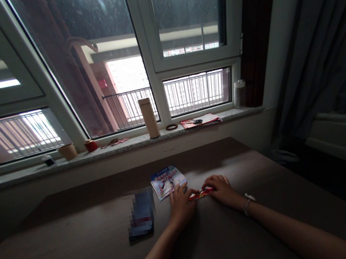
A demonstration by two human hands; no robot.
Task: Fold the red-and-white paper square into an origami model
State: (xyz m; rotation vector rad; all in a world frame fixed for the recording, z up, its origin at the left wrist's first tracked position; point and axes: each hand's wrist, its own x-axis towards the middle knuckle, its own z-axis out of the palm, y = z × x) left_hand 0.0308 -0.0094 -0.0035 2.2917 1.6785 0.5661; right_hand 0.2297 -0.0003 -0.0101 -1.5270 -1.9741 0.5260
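A narrow red strip with a coloured pattern (201,194), perhaps folded paper, lies low over the brown table (90,251) between my hands. The fingers of my left hand (182,203) close on its left end. At its right end, my right hand (221,189) grips it with bent fingers; a pale bracelet (247,203) circles that wrist. Just behind my left hand lies a blue and white printed booklet (166,180), its near right corner partly covered by my fingers. Left of that hand, a dark flat item (141,213) is blurred out by pixels.
Along the stone windowsill (122,146) stand a beige bottle (148,118), a tan cup (68,152), a red spool-like item (90,145) and a clear bottle (239,94). Scissors (197,121) rest on red-edged papers (188,124). A grey curtain (314,42) hangs at right.
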